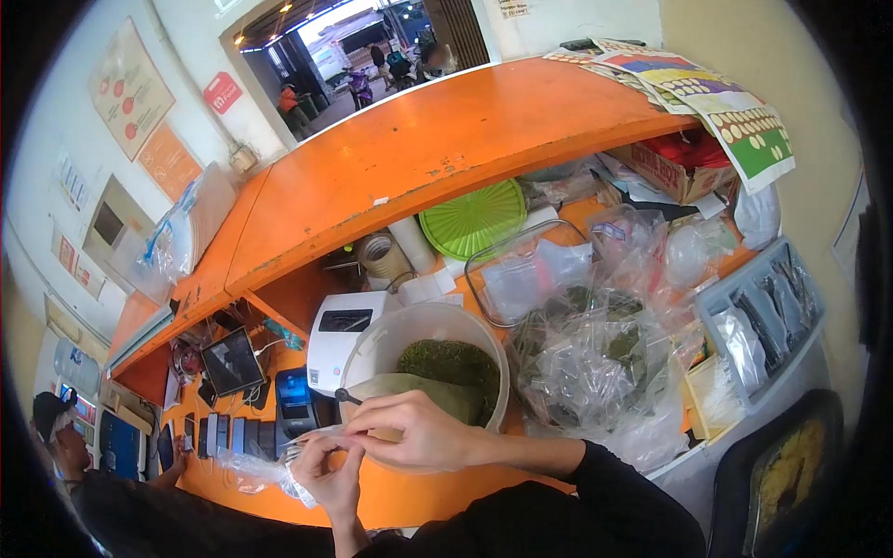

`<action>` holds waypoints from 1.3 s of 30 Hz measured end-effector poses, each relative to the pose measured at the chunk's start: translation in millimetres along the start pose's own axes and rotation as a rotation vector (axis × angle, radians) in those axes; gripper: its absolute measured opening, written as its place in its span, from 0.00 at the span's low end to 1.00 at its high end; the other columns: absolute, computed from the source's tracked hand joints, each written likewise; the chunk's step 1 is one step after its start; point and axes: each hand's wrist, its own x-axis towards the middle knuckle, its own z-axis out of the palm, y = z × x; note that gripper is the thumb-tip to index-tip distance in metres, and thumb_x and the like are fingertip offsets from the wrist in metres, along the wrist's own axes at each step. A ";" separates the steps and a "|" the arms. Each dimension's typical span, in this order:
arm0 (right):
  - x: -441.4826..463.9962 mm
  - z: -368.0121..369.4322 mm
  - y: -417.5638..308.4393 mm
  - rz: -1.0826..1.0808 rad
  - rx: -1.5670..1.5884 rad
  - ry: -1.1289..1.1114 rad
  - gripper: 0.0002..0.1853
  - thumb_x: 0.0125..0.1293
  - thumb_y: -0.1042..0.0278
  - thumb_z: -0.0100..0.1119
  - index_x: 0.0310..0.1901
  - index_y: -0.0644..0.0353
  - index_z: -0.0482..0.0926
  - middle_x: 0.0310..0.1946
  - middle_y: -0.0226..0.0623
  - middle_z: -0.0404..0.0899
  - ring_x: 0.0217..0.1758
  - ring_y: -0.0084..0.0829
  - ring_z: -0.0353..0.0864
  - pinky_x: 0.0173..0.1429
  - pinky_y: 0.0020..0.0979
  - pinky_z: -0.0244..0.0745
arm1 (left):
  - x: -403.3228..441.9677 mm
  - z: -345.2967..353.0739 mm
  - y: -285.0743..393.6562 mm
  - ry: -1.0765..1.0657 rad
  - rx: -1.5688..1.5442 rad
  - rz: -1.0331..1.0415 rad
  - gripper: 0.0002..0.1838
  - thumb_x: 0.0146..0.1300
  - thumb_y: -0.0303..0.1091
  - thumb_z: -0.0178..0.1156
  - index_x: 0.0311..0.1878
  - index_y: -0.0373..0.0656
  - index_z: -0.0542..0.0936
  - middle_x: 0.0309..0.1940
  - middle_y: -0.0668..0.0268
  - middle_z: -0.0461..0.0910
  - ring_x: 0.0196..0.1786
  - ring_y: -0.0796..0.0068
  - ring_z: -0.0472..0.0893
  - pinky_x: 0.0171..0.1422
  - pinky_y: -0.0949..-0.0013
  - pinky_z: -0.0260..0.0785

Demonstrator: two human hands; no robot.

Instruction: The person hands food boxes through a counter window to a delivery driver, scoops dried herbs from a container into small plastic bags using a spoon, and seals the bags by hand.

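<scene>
My left hand [332, 474] is closed, thumb and fingers pinched at a thin, pale piece of clear plastic [326, 434]. My right hand [414, 430] pinches the same plastic from the other side, its fingers touching those of the left. Just beyond the hands stands a translucent white tub [363, 349] with finely chopped green matter [445, 361] in it. A dark-tipped handle [347, 396] shows by the tub's near rim. Left of my left hand lies a crumpled clear plastic bag [246, 470], its near end partly hidden.
A large plastic bag of green leaves [595, 358] sits right of the tub. Behind are a white printer [344, 325] and a green lid [474, 219]; a grey cutlery tray [809, 298] is at right. Several phones [223, 435] line the desk's left, near another person [70, 437].
</scene>
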 end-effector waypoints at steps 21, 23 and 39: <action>-4.7 26.0 -6.5 -0.183 -0.659 0.055 0.17 0.47 0.80 0.59 0.42 0.68 0.75 0.39 0.40 0.72 0.40 0.36 0.77 0.42 0.29 0.74 | -8.4 14.1 18.5 0.183 0.161 0.337 0.09 0.40 0.14 0.59 0.26 0.38 0.78 0.25 0.62 0.73 0.28 0.65 0.74 0.32 0.71 0.67; -7.6 23.0 -2.7 -0.217 -0.651 0.055 0.17 0.48 0.81 0.58 0.44 0.68 0.75 0.39 0.40 0.73 0.40 0.37 0.77 0.42 0.29 0.74 | -14.8 7.7 9.4 -0.013 -0.050 0.239 0.12 0.41 0.18 0.61 0.34 0.38 0.78 0.32 0.60 0.74 0.37 0.66 0.74 0.40 0.69 0.67; -2.5 -3.9 -35.1 0.322 -0.253 -0.135 0.19 0.50 0.79 0.65 0.46 0.63 0.77 0.51 0.40 0.67 0.42 0.30 0.78 0.41 0.27 0.75 | 0.4 -17.0 -30.0 0.072 -0.781 -0.260 0.27 0.54 0.18 0.59 0.57 0.38 0.63 0.33 0.64 0.76 0.35 0.81 0.75 0.34 0.81 0.67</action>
